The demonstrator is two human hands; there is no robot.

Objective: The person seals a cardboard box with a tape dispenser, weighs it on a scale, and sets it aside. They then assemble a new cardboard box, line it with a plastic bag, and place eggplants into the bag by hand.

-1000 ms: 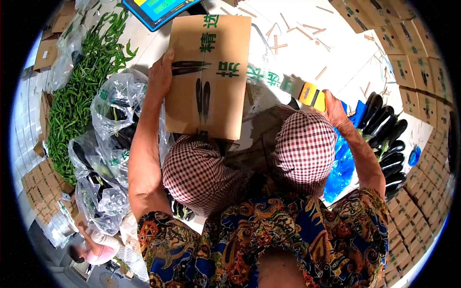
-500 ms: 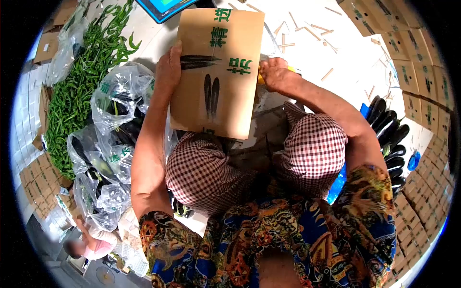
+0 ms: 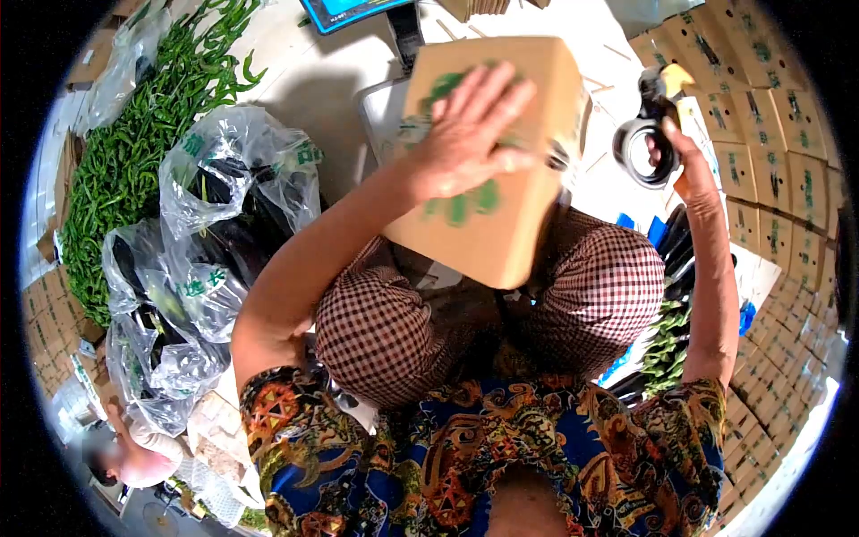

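Note:
A tilted cardboard box (image 3: 501, 233) with green printing stands in front of my checkered knees. My left hand (image 3: 470, 134) lies on its printed face, fingers stretched and spread. To the right of the box, my right hand (image 3: 684, 161) is raised and closed around a tape dispenser (image 3: 642, 148) with a dark roll and a yellow end. The dispenser is apart from the box. Blur softens the box's right side, where a dark and shiny patch shows that I cannot make out.
Green peppers (image 3: 134, 179) are heaped at the left, beside clear plastic bags (image 3: 242, 170) of eggplants. A blue-framed screen (image 3: 349, 11) stands at the top. Cartons (image 3: 761, 125) are stacked along the right. Loose eggplants (image 3: 684, 246) lie by my right arm. Another person (image 3: 143, 452) is at lower left.
The box has turned to another face and shifted right. My left hand has gone from its left edge onto this face. My right hand has moved away rightward, holding the tape dispenser.

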